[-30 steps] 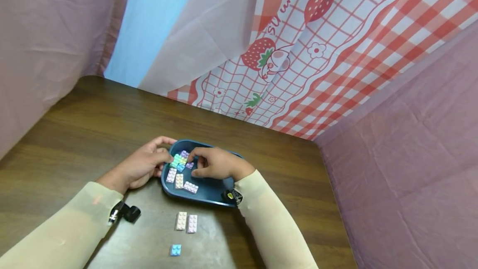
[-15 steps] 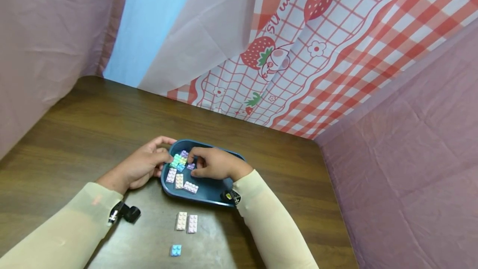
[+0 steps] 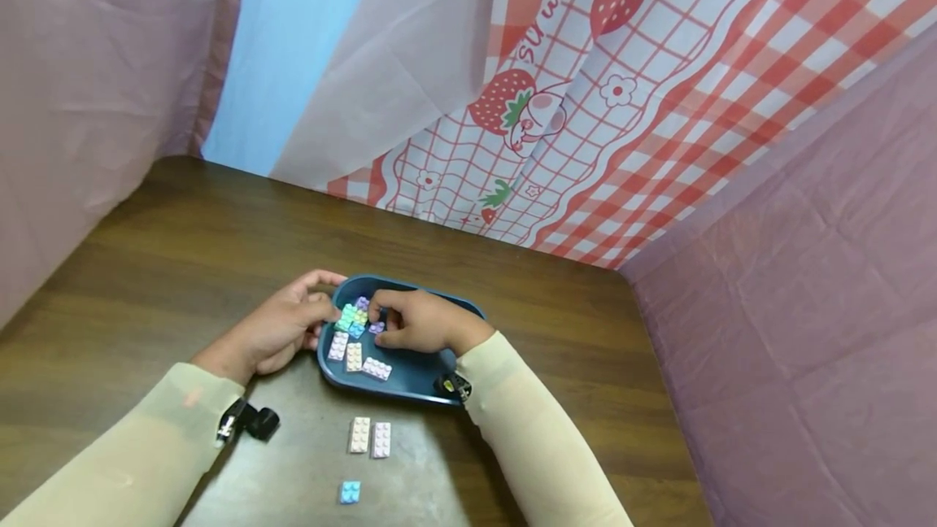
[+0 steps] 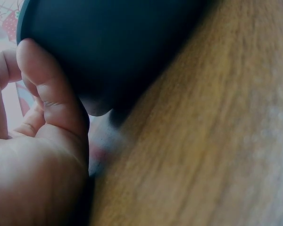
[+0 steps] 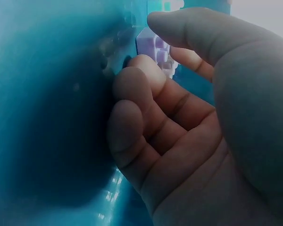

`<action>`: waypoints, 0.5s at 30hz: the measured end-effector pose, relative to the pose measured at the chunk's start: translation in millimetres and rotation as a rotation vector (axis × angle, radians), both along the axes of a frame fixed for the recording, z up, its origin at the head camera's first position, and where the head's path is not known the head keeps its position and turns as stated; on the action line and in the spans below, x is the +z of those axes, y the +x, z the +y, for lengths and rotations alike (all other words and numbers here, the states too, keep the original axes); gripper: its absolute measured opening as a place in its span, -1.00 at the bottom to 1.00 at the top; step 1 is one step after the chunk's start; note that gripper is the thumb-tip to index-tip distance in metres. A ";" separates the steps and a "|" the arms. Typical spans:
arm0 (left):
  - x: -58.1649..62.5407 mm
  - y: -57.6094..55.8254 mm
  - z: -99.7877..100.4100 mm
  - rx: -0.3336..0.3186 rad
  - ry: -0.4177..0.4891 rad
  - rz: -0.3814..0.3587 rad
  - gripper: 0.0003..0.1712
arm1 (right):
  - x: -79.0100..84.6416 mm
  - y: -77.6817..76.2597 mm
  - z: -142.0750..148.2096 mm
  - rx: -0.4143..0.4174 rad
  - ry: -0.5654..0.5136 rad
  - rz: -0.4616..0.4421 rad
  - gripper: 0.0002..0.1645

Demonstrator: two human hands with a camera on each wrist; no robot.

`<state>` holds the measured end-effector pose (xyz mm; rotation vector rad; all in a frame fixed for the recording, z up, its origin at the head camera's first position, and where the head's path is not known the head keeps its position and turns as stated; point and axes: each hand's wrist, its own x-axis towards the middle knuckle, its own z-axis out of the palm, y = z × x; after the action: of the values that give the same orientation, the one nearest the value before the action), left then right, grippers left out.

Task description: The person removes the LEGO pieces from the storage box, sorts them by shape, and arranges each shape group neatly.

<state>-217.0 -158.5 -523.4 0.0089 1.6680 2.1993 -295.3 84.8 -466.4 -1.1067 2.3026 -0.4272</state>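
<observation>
A dark blue tray (image 3: 420, 372) sits on the wooden table with several toy building bricks at its left end. My left hand (image 3: 289, 322) grips that end, thumb at the rim and fingers along the outer wall (image 4: 113, 42). Reaching into the tray, my right hand (image 3: 428, 322) pinches a small purple brick (image 3: 376, 328) between thumb and index finger; the thumb partly covers this purple brick (image 5: 151, 44) in the right wrist view. Close by lie green bricks (image 3: 347, 316), a blue brick (image 3: 356, 330) and another purple brick (image 3: 362, 302). Pink and cream bricks (image 3: 355, 357) lie nearer the front wall.
On the table in front of the tray, a cream brick (image 3: 359, 435) and a pink brick (image 3: 381, 439) lie side by side. A small blue brick (image 3: 350, 493) is nearer the front. Fabric curtains (image 3: 791, 307) enclose the table at the back and sides.
The small purple brick has shifted slightly toward the front right, away from the green bricks, at my right fingertips. My left hand keeps its grip on the tray. The head view has shifted slightly.
</observation>
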 end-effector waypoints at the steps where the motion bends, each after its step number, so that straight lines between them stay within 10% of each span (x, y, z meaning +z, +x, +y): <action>1: 0.1 0.2 0.2 0.000 0.001 -0.002 -0.31 | -0.2 0.0 0.0 0.000 0.000 0.000 -0.72; 15: 1.4 1.0 1.1 0.005 -0.016 -0.015 -0.31 | -4.7 1.3 1.4 0.015 -0.016 0.047 -0.77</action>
<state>-216.0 -157.4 -522.0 -0.0159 1.6792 2.1845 -294.0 86.2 -471.1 -1.1531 2.3342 -0.4190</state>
